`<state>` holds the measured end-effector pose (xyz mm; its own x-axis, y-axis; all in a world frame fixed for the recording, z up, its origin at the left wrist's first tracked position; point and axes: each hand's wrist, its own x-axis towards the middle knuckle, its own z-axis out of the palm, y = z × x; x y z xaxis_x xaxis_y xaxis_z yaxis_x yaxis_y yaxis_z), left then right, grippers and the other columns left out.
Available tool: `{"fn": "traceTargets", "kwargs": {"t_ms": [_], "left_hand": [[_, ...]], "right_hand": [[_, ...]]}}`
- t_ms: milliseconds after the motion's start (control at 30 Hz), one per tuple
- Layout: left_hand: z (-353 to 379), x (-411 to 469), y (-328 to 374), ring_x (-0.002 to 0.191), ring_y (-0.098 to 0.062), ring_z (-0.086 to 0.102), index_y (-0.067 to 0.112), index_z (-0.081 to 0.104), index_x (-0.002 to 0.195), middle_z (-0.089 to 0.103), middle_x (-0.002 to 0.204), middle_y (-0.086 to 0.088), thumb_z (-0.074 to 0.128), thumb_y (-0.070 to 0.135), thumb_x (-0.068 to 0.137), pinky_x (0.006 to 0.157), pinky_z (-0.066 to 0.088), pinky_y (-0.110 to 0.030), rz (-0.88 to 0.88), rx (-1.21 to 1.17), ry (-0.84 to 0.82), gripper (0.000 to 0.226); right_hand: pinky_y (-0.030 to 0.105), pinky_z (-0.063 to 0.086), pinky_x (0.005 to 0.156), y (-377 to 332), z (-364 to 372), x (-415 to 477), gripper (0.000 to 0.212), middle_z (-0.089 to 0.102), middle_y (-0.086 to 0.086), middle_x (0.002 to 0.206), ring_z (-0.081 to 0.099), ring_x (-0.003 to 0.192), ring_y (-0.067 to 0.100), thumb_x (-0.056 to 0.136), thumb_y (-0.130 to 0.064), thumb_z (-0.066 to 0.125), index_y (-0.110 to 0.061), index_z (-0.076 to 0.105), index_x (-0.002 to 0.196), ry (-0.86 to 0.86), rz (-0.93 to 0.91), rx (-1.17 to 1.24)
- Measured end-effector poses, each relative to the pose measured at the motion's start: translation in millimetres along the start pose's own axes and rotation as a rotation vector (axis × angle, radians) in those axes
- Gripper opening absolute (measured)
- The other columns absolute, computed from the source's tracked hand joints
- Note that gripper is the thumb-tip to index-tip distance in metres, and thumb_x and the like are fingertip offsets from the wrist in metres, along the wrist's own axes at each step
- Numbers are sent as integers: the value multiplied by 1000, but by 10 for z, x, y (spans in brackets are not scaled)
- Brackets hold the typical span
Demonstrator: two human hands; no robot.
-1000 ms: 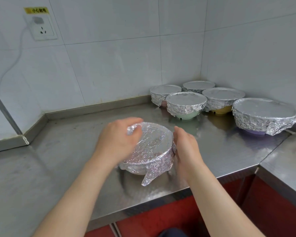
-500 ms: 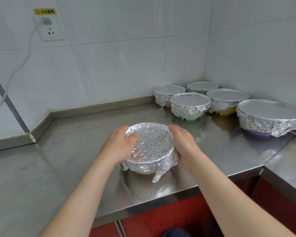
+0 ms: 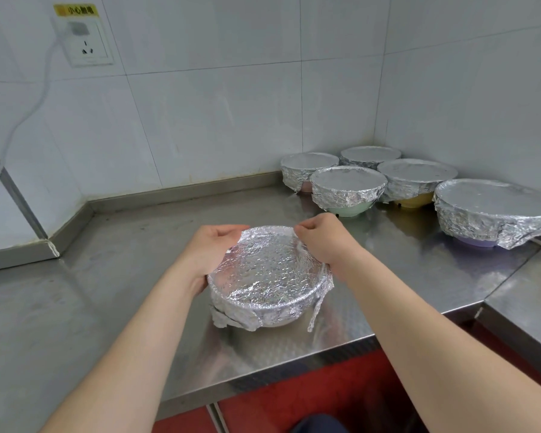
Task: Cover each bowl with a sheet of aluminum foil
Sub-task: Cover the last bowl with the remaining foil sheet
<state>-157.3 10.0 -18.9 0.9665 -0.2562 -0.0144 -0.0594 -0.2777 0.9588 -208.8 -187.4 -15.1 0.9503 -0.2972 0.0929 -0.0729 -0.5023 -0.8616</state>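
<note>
A bowl wrapped in crinkled aluminum foil (image 3: pixel 267 276) sits on the steel counter (image 3: pixel 75 307) near its front edge. My left hand (image 3: pixel 208 254) cups the bowl's left side, fingers curled over the far rim. On the right side my right hand (image 3: pixel 324 242) presses the foil against the rim, fingertips at the far edge. Loose foil tails hang down at the front left and front right. Several other foil-covered bowls stand in the back right corner: a green one (image 3: pixel 349 190), a yellow one (image 3: pixel 416 182), a purple one (image 3: pixel 494 214), a pink one (image 3: pixel 306 170).
White tiled walls meet at the corner behind the covered bowls. A wall socket (image 3: pixel 86 42) with a white cable is at the upper left. A second counter section (image 3: pixel 528 295) joins at the right. The counter's front edge runs just below the bowl.
Both hands have slid from the bowl's sides round towards its far rim, pressing the foil down. The view has shifted a little.
</note>
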Motion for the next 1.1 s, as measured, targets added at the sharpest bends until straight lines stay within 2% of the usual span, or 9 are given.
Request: {"fn": "traceTargets", "kwargs": {"t_ms": [133, 200, 300, 433, 500, 833, 900, 967, 1100], "left_hand": [[13, -39, -10, 82, -25, 58, 29, 78, 89, 67, 110, -26, 58, 14, 95, 81, 54, -45, 4, -13, 5, 25], [16, -62, 2, 79, -24, 56, 27, 77, 89, 70, 102, -21, 58, 12, 95, 77, 51, -38, 5, 1, 18, 25], [-5, -76, 75, 78, -20, 64, 21, 76, 92, 74, 93, -9, 59, 8, 92, 81, 54, -36, -20, 19, -15, 22], [-5, -66, 233, 82, -17, 70, 15, 74, 104, 75, 92, -4, 64, 12, 90, 83, 56, -34, -44, 82, -144, 17], [31, -67, 258, 90, -21, 69, 17, 72, 110, 75, 99, -6, 57, 14, 96, 88, 56, -38, -54, 136, -183, 21], [99, -116, 220, 82, -27, 57, 27, 72, 84, 69, 105, -24, 50, 9, 99, 90, 50, -54, -48, 134, -88, 32], [85, -120, 195, 79, -24, 56, 25, 72, 89, 71, 97, -19, 49, 9, 99, 83, 53, -46, -56, 122, -75, 30], [67, -126, 144, 78, -22, 55, 21, 72, 101, 69, 92, -13, 49, 12, 99, 77, 52, -37, -50, 134, -31, 25], [69, -175, 73, 64, -15, 54, 14, 72, 98, 63, 72, -4, 46, 8, 100, 61, 47, -21, -39, 23, 134, 27]], "right_hand": [[20, 21, 38, -1, -8, 5, 37, 25, -4, 44, 16, 32, 7, 97, -13, 52, -7, 49, 61, -20, 4, -34], [18, 20, 37, -23, -26, -1, 28, 29, -1, 50, 19, 35, 8, 96, -13, 52, 7, 66, 81, -31, 21, -9], [16, 24, 38, -20, -62, -5, 29, 33, -3, 49, 26, 41, 10, 96, -21, 54, -3, 68, 115, -111, 54, 20], [25, 35, 63, -12, -33, 85, 35, 58, 19, 71, 41, 64, 17, 93, -28, 59, 1, 67, 110, -189, 40, -26], [27, 36, 66, -23, -4, 121, 31, 59, 11, 76, 44, 67, 18, 94, -27, 59, -1, 70, 106, -218, 21, -51], [15, 34, 41, -111, -39, 108, 21, 53, -5, 53, 35, 32, 1, 95, -29, 59, -19, 73, 105, -226, -55, -183], [13, 49, 63, -82, -68, 68, 25, 71, -1, 73, 63, 58, 1, 94, -34, 60, -21, 71, 112, -269, -4, -53], [35, 46, 102, 2, -131, 17, 38, 70, 6, 116, 64, 109, 20, 93, -42, 59, -23, 63, 125, -319, 109, 201], [44, 44, 102, 234, -223, -235, 45, 65, 12, 124, 60, 116, 32, 95, -51, 49, -23, 61, 127, -391, 209, 652]]}}
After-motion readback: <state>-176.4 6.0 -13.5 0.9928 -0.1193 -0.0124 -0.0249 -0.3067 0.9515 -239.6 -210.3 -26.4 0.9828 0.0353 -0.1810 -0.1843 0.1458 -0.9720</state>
